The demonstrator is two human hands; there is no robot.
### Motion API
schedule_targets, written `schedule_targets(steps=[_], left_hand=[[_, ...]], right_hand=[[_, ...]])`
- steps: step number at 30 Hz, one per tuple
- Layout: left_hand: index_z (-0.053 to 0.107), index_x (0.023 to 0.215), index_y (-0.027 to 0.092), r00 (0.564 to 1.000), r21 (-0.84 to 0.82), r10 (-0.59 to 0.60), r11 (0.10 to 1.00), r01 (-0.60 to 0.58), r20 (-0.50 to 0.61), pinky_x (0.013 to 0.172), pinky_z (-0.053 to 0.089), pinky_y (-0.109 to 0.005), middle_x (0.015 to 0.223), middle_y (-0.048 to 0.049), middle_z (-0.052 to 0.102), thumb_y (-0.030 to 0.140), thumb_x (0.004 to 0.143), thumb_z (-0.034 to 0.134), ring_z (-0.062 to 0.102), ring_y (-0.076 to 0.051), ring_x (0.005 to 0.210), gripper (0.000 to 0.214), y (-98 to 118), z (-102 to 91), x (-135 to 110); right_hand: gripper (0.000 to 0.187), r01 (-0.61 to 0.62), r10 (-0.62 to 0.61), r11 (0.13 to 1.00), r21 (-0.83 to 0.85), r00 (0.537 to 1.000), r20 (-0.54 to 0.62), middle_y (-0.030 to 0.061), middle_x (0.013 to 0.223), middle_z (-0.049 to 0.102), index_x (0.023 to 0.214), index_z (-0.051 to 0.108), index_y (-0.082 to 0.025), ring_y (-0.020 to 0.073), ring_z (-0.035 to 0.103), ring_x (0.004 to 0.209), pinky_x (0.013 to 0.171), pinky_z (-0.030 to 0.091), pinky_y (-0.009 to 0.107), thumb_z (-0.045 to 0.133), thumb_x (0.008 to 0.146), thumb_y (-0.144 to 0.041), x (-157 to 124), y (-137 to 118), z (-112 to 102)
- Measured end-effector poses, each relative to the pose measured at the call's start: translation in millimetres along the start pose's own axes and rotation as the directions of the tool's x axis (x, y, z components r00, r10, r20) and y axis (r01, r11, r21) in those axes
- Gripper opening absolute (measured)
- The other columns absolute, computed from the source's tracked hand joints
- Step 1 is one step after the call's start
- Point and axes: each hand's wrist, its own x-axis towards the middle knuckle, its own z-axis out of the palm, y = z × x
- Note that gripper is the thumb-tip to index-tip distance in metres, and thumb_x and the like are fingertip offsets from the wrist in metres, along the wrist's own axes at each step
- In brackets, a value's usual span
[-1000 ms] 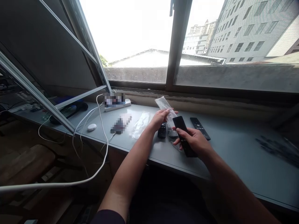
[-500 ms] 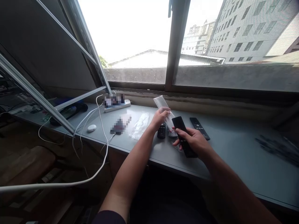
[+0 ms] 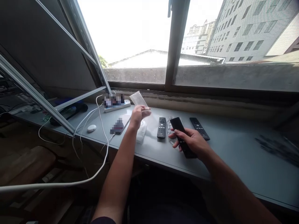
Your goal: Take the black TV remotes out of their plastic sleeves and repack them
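Note:
My left hand (image 3: 138,116) pinches a clear plastic sleeve (image 3: 138,99), holding it above other clear plastic bags (image 3: 140,134) on the desk. In my right hand (image 3: 190,140) is a black remote control (image 3: 178,125), tilted, its lower part partly covered by my thumb and fingers. A second black remote (image 3: 161,128) lies upright-wise between my hands, buttons up. Just beyond my right hand rests a third remote (image 3: 199,128). Crumpled clear plastic (image 3: 171,119) lies behind the held remote, partly hidden by it.
A phone (image 3: 123,124) on a cable, a round white device (image 3: 92,128) and a white power strip (image 3: 116,106) sit on the grey desk (image 3: 233,149) at left. White cables loop over the front edge. A metal frame (image 3: 63,119) slants on the left. Dark blurred items (image 3: 277,147) lie far right.
My left hand has moved left with the plastic sleeve, away from the held remote, and the middle remote is now uncovered. My right hand stays nearly still with its remote.

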Motion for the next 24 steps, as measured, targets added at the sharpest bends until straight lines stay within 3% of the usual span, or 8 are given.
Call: schedule_targets(steps=[4,8,13,15,17,19,21,24], left_hand=[[0.070,0.104,0.021,0.999,0.442,-0.038,0.896,0.039,-0.011,0.062,0.052,-0.031,0.091,-0.0076,0.074,0.026,0.096,0.064,0.066,-0.018,0.063,0.011,17.6,-42.6,4.3],[0.069,0.125,0.020,0.998,0.680,-0.058,0.732,0.030,0.018,0.058,0.043,-0.030,0.088,-0.0046,0.076,0.020,0.088,0.071,0.060,-0.018,0.059,0.037,22.8,-57.1,6.9],[0.065,0.147,0.019,0.995,0.875,0.067,0.476,-0.094,0.071,0.086,0.053,-0.036,0.096,-0.0092,0.081,0.023,0.092,0.071,0.076,-0.030,0.091,0.055,15.8,-53.3,-1.2],[0.066,0.148,0.015,0.991,0.938,0.111,0.330,-0.105,0.072,0.102,0.052,-0.041,0.121,-0.0182,0.081,0.026,0.093,0.072,0.074,-0.037,0.117,0.056,13.4,-50.5,-6.1],[0.066,0.148,0.013,0.982,0.963,0.174,0.244,-0.116,0.074,0.117,0.046,-0.046,0.150,-0.0257,0.069,0.028,0.095,0.072,0.063,-0.042,0.141,0.056,11.6,-43.9,-11.9],[0.067,0.146,0.011,0.964,0.934,0.236,0.301,-0.194,0.125,0.126,0.040,-0.050,0.160,-0.0274,0.061,0.033,0.100,0.069,0.055,-0.043,0.151,0.051,8.3,-30.5,-18.6],[0.072,0.141,0.015,0.944,0.786,0.239,0.529,-0.322,0.226,0.126,0.042,-0.047,0.154,-0.0235,0.068,0.041,0.106,0.064,0.060,-0.038,0.147,0.044,1.4,-9.9,-25.9],[0.075,0.135,0.019,0.928,0.442,0.077,0.863,-0.245,0.364,0.112,0.054,-0.046,0.133,-0.0186,0.080,0.056,0.106,0.067,0.075,-0.034,0.125,0.047,-14.8,29.2,-36.1]], right_hand=[[0.043,0.004,-0.004,1.000,0.000,1.000,0.007,0.0187,0.117,0.086,0.119,0.084,-0.016,0.0218,0.081,0.069,0.051,0.064,0.028,0.090,0.096,-0.052,-0.2,-0.5,0.4],[0.043,0.002,-0.002,1.000,-0.007,1.000,0.002,0.0189,0.118,0.086,0.121,0.083,-0.015,0.0212,0.081,0.069,0.051,0.064,0.028,0.089,0.098,-0.050,-0.1,0.0,-0.5],[0.046,0.006,-0.006,1.000,-0.006,1.000,0.002,0.0185,0.117,0.086,0.121,0.083,-0.015,0.0217,0.081,0.070,0.052,0.063,0.028,0.089,0.097,-0.054,-0.5,0.8,-1.2],[0.047,0.004,-0.004,1.000,-0.009,1.000,0.006,0.0179,0.115,0.086,0.120,0.083,-0.015,0.0212,0.080,0.069,0.052,0.063,0.028,0.089,0.096,-0.055,-0.3,1.1,-1.1],[0.048,0.012,-0.012,1.000,-0.005,1.000,0.002,0.0168,0.113,0.086,0.121,0.083,-0.015,0.0201,0.079,0.068,0.053,0.063,0.028,0.090,0.095,-0.056,0.6,2.1,-1.0],[0.050,0.025,-0.025,1.000,0.015,1.000,-0.012,0.0156,0.110,0.086,0.121,0.082,-0.016,0.0195,0.077,0.066,0.053,0.063,0.028,0.089,0.095,-0.058,2.4,4.2,-1.0],[0.052,0.032,-0.031,0.998,0.049,0.999,-0.030,0.0141,0.106,0.085,0.122,0.080,-0.017,0.0196,0.077,0.066,0.053,0.062,0.029,0.086,0.097,-0.062,4.9,6.9,-1.0],[0.052,0.036,-0.034,0.996,0.080,0.999,-0.027,0.0096,0.095,0.082,0.121,0.077,-0.019,0.0187,0.074,0.063,0.053,0.061,0.029,0.079,0.100,-0.067,9.1,9.6,-0.8]])
